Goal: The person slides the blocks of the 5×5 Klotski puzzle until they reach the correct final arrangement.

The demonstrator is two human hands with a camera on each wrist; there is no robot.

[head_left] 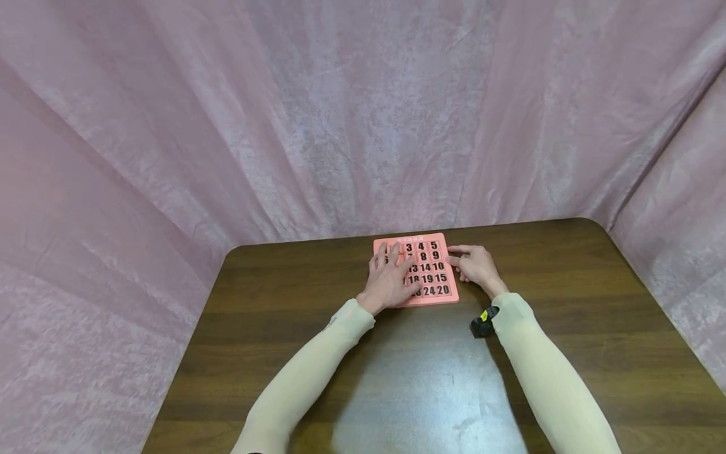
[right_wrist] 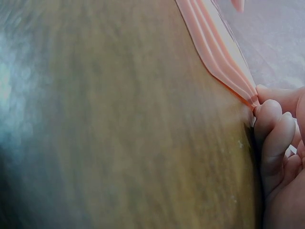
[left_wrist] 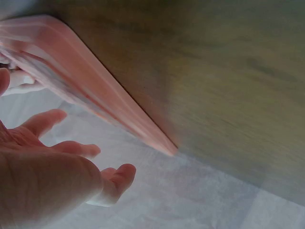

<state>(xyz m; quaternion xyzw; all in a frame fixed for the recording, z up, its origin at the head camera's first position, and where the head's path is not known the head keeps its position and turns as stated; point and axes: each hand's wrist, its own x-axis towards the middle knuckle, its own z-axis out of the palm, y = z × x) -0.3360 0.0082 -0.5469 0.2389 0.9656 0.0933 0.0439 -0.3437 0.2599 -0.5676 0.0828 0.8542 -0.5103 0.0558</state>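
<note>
A pink number slide puzzle point(head_left: 426, 238), with black numerals on its square tiles, lies flat near the far edge of the table. My left hand point(head_left: 389, 282) is spread over the puzzle's left side, hiding several tiles. In the left wrist view its fingers point(left_wrist: 78, 149) are loosely extended beside the pink frame point(left_wrist: 95, 78). At the puzzle's right edge, my right hand point(head_left: 475, 265) holds the frame between thumb and forefinger. The right wrist view shows those fingertips point(right_wrist: 268, 114) right at the frame's corner, the other fingers curled beneath the hand.
The brown wood-grain table point(head_left: 272, 353) has rounded far corners and a bright glare in front of the puzzle. Pink velvet curtain point(head_left: 368, 126) hangs behind and along both sides. A small black device with a yellow mark point(head_left: 483, 320) sits at the right wrist.
</note>
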